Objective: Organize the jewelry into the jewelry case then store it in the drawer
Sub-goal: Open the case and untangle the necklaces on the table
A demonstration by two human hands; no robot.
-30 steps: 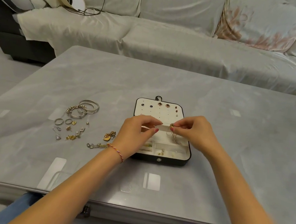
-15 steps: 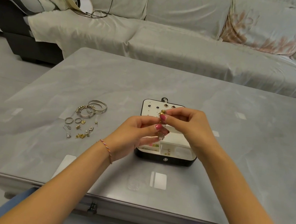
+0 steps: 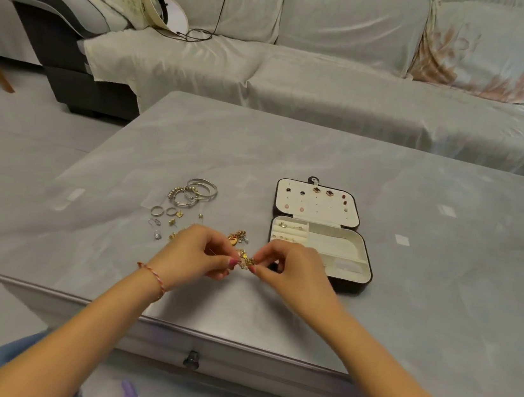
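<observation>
On the grey marble-look coffee table [image 3: 294, 142], just at 9 o'clock of the open black jewelry case with cream lining [image 3: 322, 236]: two hands meeting over the tabletop. Left hand [image 3: 195, 253], fingers curled, pinching one end of a small tangled gold chain piece [image 3: 246, 259]; right hand [image 3: 291, 269] pinching the other end, likewise curled. One red-and-white woven cord bracelet [image 3: 153, 279] round the left wrist.

Lying flat, lid back at 12 o'clock: the case, with about eight stud earrings [image 3: 321, 192] pinned in the lid panel, among them two clover-shaped. Small gold pieces in the two left compartments of the tray; exact count too small to tell.

At 10 o'clock of the hands: three or four overlapping silver bangles [image 3: 193, 192], one beaded. Just below them two silver rings [image 3: 164, 211] side by side, then a scatter of tiny gold and silver earrings [image 3: 163, 228], uncountable. Directly at 12 o'clock of the chain piece, one gold heart-pendant chain heap [image 3: 237, 237].

At 6 o'clock, in the table front, one dark round drawer knob [image 3: 192, 359].

No legible writing or brand anywhere.
</observation>
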